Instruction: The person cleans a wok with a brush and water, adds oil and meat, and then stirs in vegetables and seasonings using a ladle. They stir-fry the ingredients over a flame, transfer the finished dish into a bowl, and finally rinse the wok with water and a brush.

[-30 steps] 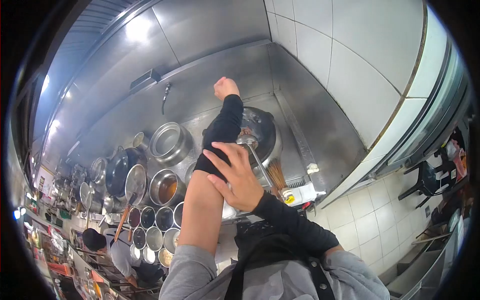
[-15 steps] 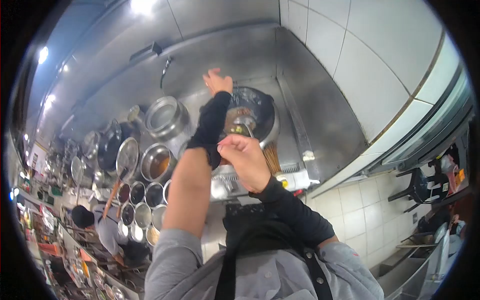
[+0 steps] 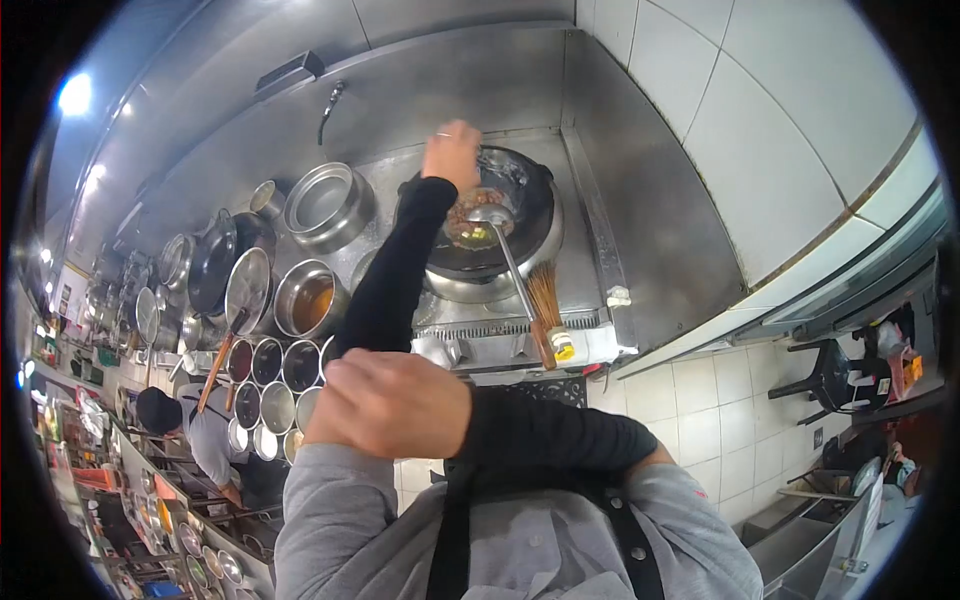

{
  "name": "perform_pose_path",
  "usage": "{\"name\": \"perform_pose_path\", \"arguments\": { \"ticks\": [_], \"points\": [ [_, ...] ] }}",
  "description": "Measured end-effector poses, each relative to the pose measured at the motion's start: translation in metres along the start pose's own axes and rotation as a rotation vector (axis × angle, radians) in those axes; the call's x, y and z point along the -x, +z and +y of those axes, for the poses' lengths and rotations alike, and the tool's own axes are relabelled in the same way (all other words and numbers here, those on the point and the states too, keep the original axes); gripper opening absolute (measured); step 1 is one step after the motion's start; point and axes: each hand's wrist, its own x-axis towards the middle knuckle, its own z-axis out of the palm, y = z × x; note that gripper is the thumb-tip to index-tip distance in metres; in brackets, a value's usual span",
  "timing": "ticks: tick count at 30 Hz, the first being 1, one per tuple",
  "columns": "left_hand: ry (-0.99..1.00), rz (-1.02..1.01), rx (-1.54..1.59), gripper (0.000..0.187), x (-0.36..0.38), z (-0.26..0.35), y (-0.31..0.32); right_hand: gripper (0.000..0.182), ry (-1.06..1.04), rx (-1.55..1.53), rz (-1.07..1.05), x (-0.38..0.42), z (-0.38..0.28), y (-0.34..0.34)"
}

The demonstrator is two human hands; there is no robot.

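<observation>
My left hand [image 3: 455, 155] hangs above the left rim of a dark wok [image 3: 535, 215], with its fingers curled in and nothing visible in them. A black arm sleeve [image 3: 388, 275] covers that forearm. My right hand [image 3: 395, 402] is closed at the upper end of this sleeve, near the left elbow; its fingertips are partly hidden. Inside the wok are pieces of browned food [image 3: 465, 222] and some yellow-green bits. A ladle [image 3: 512, 265] rests with its bowl in the food and its wooden handle over the stove's front edge.
A bamboo brush [image 3: 543, 295] lies right of the wok. To the left stand a metal pot [image 3: 325, 205], a pot of brown liquid [image 3: 285, 300] and several round containers [image 3: 277, 408]. Another person [image 3: 210, 440] is at the far left. A black chair [image 3: 835, 380] stands at right.
My right hand has moved down the left arm toward the elbow, and the black sleeve now covers more of the forearm. My left hand's fingers have gone from spread to curled.
</observation>
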Motion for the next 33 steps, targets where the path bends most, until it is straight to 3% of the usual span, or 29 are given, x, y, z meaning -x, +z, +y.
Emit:
{"name": "perform_pose_path", "arguments": {
  "ticks": [3,4,6,8,10,12,15,17,19,20,24,26,27,30,33],
  "points": [
    [-0.893,0.13,0.594,0.02,-0.028,-0.063,0.063,0.017,0.255,0.067,0.205,0.038,0.04,0.012],
    [-1.039,0.175,0.686,0.019,-0.028,-0.087,0.078,0.016,0.356,0.087,0.165,0.053,0.059,0.019],
    [-1.168,0.258,0.736,0.018,-0.007,-0.11,0.081,0.016,0.545,-0.243,0.027,0.089,0.067,0.019],
    [-0.973,0.333,0.675,0.018,0.025,-0.105,0.073,0.015,0.513,-0.166,0.111,0.131,0.068,0.026],
    [-0.533,0.381,0.592,0.019,0.08,-0.075,0.059,0.017,0.548,0.041,-0.004,0.174,0.087,0.009],
    [-0.355,0.214,0.81,0.017,0.151,-0.024,0.043,0.022,0.884,0.169,-0.062,0.241,0.118,0.013],
    [-0.195,-0.144,0.941,0.023,0.266,0.05,0.051,0.055,1.123,0.309,-0.203,0.292,0.149,0.026],
    [-0.173,-0.225,0.937,0.029,0.287,0.087,0.035,0.058,1.213,0.111,-0.084,0.316,0.181,0.056],
    [-0.313,-0.148,0.945,0.028,0.275,0.1,0.026,0.058,1.277,0.125,-0.149,0.336,0.218,0.085],
    [-0.387,-0.107,0.943,0.029,0.27,0.103,0.027,0.047,1.284,0.25,-0.238,0.329,0.223,0.089],
    [-0.386,0.053,0.753,0.024,0.242,0.079,0.053,0.019,1.405,-0.003,-0.177,0.272,0.218,0.051],
    [-0.309,0.115,0.666,0.02,0.23,0.07,0.073,0.016,1.156,0.181,-0.115,0.278,0.234,0.059],
    [-0.291,0.038,0.668,0.018,0.224,0.069,0.08,0.014,1.026,0.273,-0.076,0.283,0.249,0.065],
    [-0.214,-0.261,0.649,0.019,0.203,0.066,0.112,0.014,1.215,0.155,-0.034,0.286,0.296,0.088],
    [-0.233,-0.484,0.562,0.026,0.192,0.072,0.122,0.016,1.409,-0.171,-0.064,0.245,0.301,0.073]
  ]
}}
